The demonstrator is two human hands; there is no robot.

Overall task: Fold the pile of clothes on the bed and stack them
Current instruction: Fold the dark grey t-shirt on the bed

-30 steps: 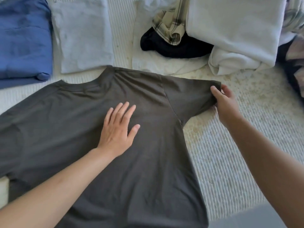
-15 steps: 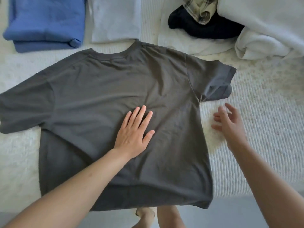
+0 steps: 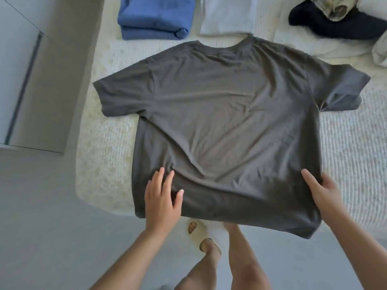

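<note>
Fingers [image 3: 165, 181] of the left hand [image 3: 162, 200] lie straight & flat on the gray t-shirt [image 3: 228, 126], near its bottom left corner. Right hand [image 3: 321, 191] is at the shirt's right side edge, fingers straight, thumb tucked at the cloth edge; can't tell if it pinches. Shirt lies spread flat on the bed [image 3: 104, 164], its hem hanging over the near edge, above a foot in a pale slipper [image 3: 201, 235]. Both sleeves stick out. Past the collar, toward the far edge: a folded blue top [image 3: 155, 15], then a folded pale gray top [image 3: 228, 15]. At the far right corner, a pile w/ a dark cloth [image 3: 335, 24] & a checked cloth [image 3: 333, 7].
</note>
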